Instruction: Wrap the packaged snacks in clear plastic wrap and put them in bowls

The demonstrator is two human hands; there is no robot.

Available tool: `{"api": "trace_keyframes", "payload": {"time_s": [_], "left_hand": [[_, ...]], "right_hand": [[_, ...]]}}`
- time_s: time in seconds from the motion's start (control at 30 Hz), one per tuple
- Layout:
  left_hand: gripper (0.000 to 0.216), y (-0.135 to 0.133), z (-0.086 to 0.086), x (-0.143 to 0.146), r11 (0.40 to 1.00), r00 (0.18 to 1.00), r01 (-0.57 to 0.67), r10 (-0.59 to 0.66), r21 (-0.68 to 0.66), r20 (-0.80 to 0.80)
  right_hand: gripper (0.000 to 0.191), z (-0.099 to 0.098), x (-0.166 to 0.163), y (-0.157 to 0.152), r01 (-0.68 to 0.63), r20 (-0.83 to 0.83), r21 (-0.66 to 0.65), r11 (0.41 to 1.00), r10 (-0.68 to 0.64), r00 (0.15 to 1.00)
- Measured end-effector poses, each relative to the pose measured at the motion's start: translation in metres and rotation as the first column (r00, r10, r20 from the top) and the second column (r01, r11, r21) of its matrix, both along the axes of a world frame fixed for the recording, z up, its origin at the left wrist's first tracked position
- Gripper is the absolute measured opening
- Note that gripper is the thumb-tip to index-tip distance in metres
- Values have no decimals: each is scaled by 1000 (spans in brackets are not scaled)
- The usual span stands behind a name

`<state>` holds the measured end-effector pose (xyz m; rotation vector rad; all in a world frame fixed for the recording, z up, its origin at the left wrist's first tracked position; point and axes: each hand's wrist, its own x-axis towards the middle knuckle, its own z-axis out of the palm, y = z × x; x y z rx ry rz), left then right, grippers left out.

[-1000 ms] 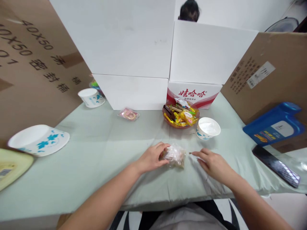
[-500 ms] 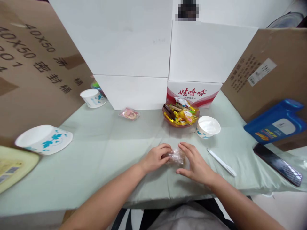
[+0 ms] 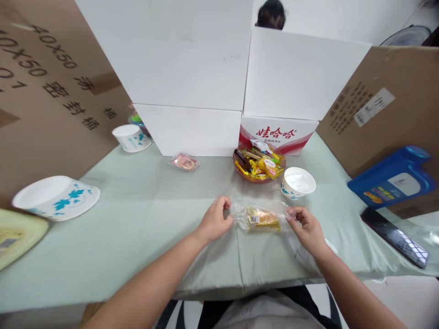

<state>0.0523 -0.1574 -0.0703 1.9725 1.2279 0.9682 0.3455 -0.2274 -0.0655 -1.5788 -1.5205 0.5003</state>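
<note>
A clear plastic bag [image 3: 260,217] with yellow-orange wrapped snacks inside lies stretched across the pale green tablecloth [image 3: 144,224] near the front edge. My left hand [image 3: 215,220] pinches the bag's left end. My right hand [image 3: 307,227] pinches its right end. Both hands rest low on the cloth, with the bag pulled flat between them. Just behind the bag stand a brown bowl of wrapped candies [image 3: 259,165] and a white paper cup [image 3: 297,183].
White boxes [image 3: 192,68] and brown cardboard [image 3: 51,91] wall the table's back and sides. A paper bowl [image 3: 56,198] and a paper cup [image 3: 130,137] sit left, a pink packet [image 3: 184,161] at centre back. A blue container [image 3: 391,178] and a dark phone [image 3: 394,237] lie right. A person's head [image 3: 270,14] shows behind the boxes.
My right hand came over to the crumpled bag, leaving a white pen on the cloth. Both hands then drew apart, spreading the bag out flat.
</note>
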Motion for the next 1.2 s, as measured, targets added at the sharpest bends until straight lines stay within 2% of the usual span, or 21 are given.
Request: {"api": "trace_keyframes", "payload": {"time_s": [0.1, 0.17, 0.23, 0.27, 0.3, 0.33, 0.37, 0.4, 0.43, 0.47, 0.5, 0.57, 0.63, 0.7, 0.8, 0.83, 0.9, 0.97, 1.03, 1.13, 1.2], "left_hand": [[46, 1, 5, -2, 975, 995, -97, 92, 201, 33], [43, -2, 9, -7, 917, 983, -177, 146, 358, 112], [29, -7, 14, -12, 851, 979, -190, 125, 490, 162], [21, -11, 16, -14, 839, 987, -127, 57, 529, 147], [14, -14, 18, -16, 837, 994, -15, -46, 547, 98], [8, -17, 20, -16, 834, 985, 135, -171, 536, 18], [7, -20, 21, -15, 818, 953, 292, -293, 496, -77], [9, -21, 23, -13, 795, 909, 416, -383, 441, -167], [13, -21, 23, -11, 782, 872, 488, -423, 388, -245], [19, -20, 23, -8, 788, 856, 508, -416, 348, -307], [28, -17, 22, -6, 812, 857, 488, -375, 321, -355], [41, -10, 18, -4, 878, 882, 381, -251, 290, -399], [32, -1, 11, -5, 937, 918, 243, -140, 250, -371], [21, 6, 6, -9, 981, 963, 68, -18, 179, -269], [21, 11, 5, -13, 982, 978, -173, 181, 80, -102], [20, 11, 6, -13, 972, 973, -219, 225, 90, -59], [17, 9, 11, -14, 940, 960, -279, 281, 194, 22], [15, 5, 16, -14, 906, 964, -264, 253, 332, 76], [14, 2, 17, -13, 902, 990, -139, 134, 408, 41], [20, 2, 11, -9, 921, 985, 107, -46, 375, -169], [32, 5, 4, -7, 930, 945, 181, -74, 319, -319]], "right_hand": [[35, -2, 0, 2, 114, 7, 87, 990, -115, 993], [36, 2, 0, 0, 220, 6, 198, 955, -226, 974], [30, 12, -1, -8, 262, 28, 319, 911, -286, 958], [25, 17, -4, -13, 221, 57, 365, 904, -258, 964], [21, 23, -7, -19, 113, 113, 382, 917, -168, 979], [17, 28, -11, -24, -55, 197, 356, 933, -17, 980], [15, 32, -16, -28, -251, 292, 285, 925, 165, 942], [14, 36, -21, -30, -423, 376, 189, 886, 332, 865], [15, 38, -25, -31, -535, 443, 99, 839, 444, 779], [16, 39, -29, -29, -580, 495, 39, 813, 489, 718], [17, 39, -31, -25, -573, 532, 20, 819, 477, 699], [20, 35, -31, -15, -486, 570, 53, 872, 374, 732], [23, 29, -28, -4, -399, 586, 74, 914, 284, 759], [28, 23, -24, 5, -344, 604, 62, 937, 239, 760], [33, 16, -22, 14, -299, 614, 13, 954, 228, 756], [34, 15, -22, 17, -289, 614, -8, 957, 233, 754], [35, 13, -23, 21, -274, 612, -47, 961, 244, 752], [36, 14, -24, 24, -249, 606, -80, 965, 246, 757], [36, 17, -24, 28, -215, 592, -117, 970, 242, 769], [33, 24, -24, 35, -160, 562, -197, 967, 245, 790], [30, 28, -25, 40, -125, 534, -268, 955, 255, 806]]}}
